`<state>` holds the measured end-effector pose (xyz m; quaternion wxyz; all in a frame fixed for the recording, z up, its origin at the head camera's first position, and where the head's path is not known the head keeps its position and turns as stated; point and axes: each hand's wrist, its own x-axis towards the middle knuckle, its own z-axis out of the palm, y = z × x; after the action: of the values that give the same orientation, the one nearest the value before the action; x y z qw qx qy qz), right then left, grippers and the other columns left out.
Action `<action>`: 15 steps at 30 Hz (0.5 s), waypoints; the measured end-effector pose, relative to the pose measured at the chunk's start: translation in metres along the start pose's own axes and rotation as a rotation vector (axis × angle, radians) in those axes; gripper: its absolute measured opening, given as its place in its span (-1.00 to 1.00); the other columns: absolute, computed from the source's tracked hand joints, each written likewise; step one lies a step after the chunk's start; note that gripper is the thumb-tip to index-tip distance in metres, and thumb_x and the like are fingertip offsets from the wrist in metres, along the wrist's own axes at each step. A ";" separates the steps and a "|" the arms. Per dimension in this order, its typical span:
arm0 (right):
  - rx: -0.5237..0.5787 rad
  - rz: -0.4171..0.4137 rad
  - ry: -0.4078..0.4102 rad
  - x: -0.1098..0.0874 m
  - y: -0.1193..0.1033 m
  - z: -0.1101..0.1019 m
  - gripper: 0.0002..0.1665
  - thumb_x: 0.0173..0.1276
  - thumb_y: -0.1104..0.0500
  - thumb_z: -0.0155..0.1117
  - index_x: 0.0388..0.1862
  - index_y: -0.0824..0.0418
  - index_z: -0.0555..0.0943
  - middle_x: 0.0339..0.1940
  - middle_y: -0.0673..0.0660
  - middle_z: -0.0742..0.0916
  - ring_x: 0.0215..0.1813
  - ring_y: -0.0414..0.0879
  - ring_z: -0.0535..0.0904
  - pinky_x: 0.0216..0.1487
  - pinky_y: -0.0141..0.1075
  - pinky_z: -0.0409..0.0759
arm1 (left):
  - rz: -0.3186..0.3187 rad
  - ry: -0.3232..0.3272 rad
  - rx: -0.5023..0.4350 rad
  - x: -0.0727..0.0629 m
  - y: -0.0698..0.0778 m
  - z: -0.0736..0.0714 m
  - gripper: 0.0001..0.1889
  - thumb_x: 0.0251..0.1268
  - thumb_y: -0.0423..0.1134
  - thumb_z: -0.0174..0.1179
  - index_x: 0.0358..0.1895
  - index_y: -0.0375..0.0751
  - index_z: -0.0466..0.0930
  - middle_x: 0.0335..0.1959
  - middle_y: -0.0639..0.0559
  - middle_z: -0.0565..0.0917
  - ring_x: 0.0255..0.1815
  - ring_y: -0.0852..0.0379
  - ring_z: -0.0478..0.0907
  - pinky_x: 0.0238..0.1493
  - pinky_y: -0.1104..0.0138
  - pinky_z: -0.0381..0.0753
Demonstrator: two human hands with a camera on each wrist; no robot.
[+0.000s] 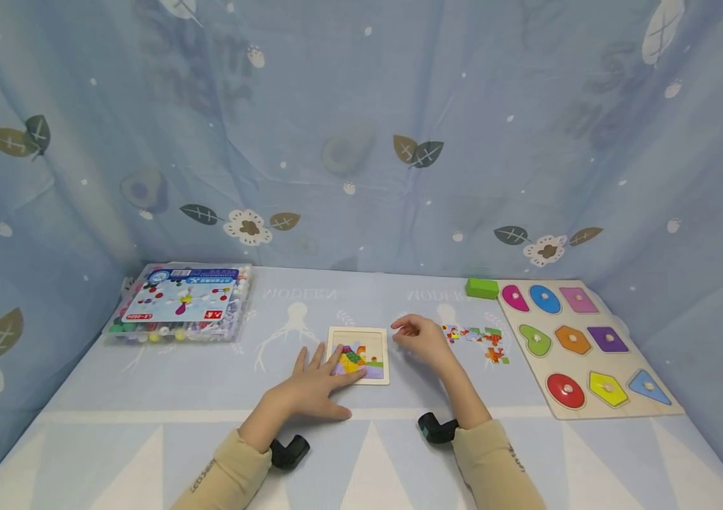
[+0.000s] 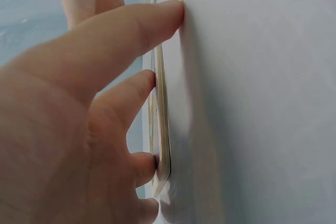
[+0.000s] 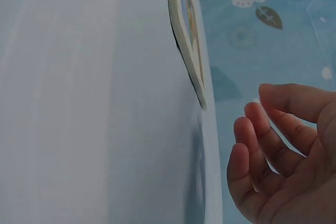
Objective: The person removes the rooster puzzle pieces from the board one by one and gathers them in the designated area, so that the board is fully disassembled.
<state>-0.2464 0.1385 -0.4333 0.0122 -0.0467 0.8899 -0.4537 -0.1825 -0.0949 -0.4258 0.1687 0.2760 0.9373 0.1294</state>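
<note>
A small wooden jigsaw tray (image 1: 385, 358) lies on the table, with colourful pieces filling its lower part and bare wood in the upper part. My left hand (image 1: 313, 389) rests spread over its left side, fingertips on the pieces and frame. Seen from the left wrist, fingertips of that hand (image 2: 68, 124) touch the tray's edge (image 2: 164, 119). Just right of the tray hovers my right hand (image 1: 424, 341), its fingers loosely bent. In the right wrist view, nothing shows between that hand's (image 3: 289, 161) thumb and fingers. Several loose jigsaw pieces (image 1: 494, 338) lie beyond it, partly hidden by the hand.
A clear plastic case (image 1: 176, 301) of coloured beads stands at the back left. On the right lies a wooden shape board (image 1: 543, 382) with knobbed shapes, and a green block (image 1: 482, 288) sits by its far corner. A patterned blue curtain (image 1: 361, 212) encloses the table.
</note>
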 end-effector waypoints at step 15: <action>-0.089 -0.110 -0.228 0.009 -0.015 0.034 -0.76 0.08 0.27 0.37 -0.22 0.16 0.65 -0.41 0.00 0.62 -0.37 -0.17 0.47 -0.34 -0.36 0.46 | 0.005 -0.004 0.039 0.000 -0.001 0.000 -0.29 0.10 0.25 0.15 0.37 0.31 0.19 0.47 -0.24 -0.09 0.42 -0.40 -0.24 0.27 -0.29 -0.34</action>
<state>-0.2521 0.1018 -0.4411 0.0864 -0.1474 0.8981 -0.4053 -0.1835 -0.0958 -0.4263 0.1650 0.2818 0.9387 0.1109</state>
